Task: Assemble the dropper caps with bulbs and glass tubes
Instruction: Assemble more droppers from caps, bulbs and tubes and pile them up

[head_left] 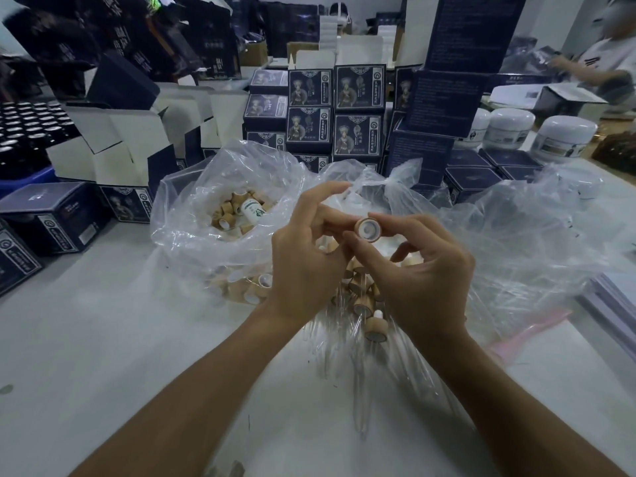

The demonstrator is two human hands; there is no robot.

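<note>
A tan wooden dropper cap (pixel 367 229) with a white inside is held between both hands above the table, its open end facing me. My right hand (pixel 418 270) pinches it with thumb and forefinger. My left hand (pixel 304 249) touches its left side with curled fingers. Below the hands lie several assembled caps with white bulbs (pixel 373 323) and clear glass tubes (pixel 361 383) on plastic film. A clear bag (pixel 192 201) at the left holds several loose wooden caps (pixel 237 210).
Dark blue product boxes (pixel 358 108) are stacked behind the bags, with open white-lined cartons (pixel 113 149) at the left. White jars (pixel 564 139) stand at the right, beside a person in a white shirt (pixel 605 56). A stack of sheets (pixel 612 297) lies at the right edge.
</note>
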